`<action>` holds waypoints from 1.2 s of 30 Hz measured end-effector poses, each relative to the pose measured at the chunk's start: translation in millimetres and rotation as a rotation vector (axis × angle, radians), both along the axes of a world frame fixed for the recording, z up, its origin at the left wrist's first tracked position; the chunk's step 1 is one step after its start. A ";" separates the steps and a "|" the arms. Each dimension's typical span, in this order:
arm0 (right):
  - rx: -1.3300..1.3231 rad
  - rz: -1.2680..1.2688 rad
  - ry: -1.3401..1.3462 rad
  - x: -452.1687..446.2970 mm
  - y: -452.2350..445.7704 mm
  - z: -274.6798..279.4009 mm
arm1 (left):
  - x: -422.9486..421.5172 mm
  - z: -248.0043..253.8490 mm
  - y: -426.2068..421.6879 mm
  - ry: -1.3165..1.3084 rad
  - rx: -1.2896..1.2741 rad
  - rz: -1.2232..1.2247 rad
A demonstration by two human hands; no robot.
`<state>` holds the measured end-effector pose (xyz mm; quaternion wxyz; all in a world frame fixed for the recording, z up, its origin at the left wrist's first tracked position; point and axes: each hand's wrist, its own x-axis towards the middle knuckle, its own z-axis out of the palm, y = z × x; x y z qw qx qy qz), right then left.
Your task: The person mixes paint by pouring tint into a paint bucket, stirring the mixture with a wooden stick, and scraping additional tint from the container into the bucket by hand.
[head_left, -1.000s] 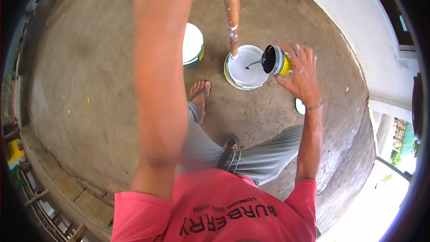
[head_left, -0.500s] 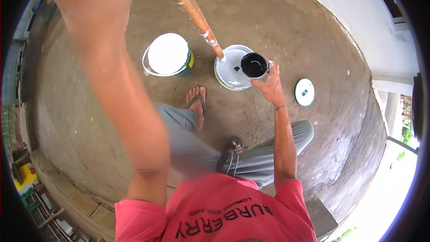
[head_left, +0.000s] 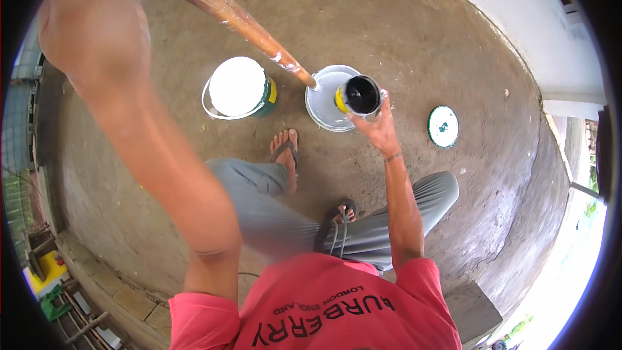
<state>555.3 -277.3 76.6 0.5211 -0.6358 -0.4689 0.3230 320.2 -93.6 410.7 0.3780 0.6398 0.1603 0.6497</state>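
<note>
My left hand (head_left: 97, 29), raised at the upper left and closed, grips the upper part of a paint-smeared wooden stick (head_left: 236, 23); its fingers are partly hidden. The stick slants down into a bucket of pale grey paint (head_left: 319, 107). My right hand (head_left: 377, 126) is wrapped around a small paint can (head_left: 361, 95) with black paint inside and a yellow patch on its side. This can is held tilted over the right part of the bucket, and hides some of the paint surface.
A green bucket with a white top (head_left: 236, 84) and a wire handle stands left of the paint bucket. On the floor to the right lies a round lid (head_left: 443, 127) with a green rim. My sandalled foot (head_left: 284, 149) is near the buckets. A white wall (head_left: 512, 32) rises at the right.
My left hand has swung left and down with the stick's upper end, so the stick leans more. The can has turned slightly and shifted left, showing its yellow side; the black blot is no longer visible.
</note>
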 end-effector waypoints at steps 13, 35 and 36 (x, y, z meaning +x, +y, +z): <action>-0.289 -0.469 -0.174 90.7 -76.6 -148.9 | 16.4 -6.0 -6.6 -0.026 -0.062 0.260; 0.221 0.206 -0.065 -33.5 48.3 118.7 | 41.7 78.4 -28.7 -0.131 -0.022 -0.807; 0.072 0.261 0.021 -45.9 57.0 121.9 | 39.9 76.6 -26.5 -0.166 -0.053 -0.869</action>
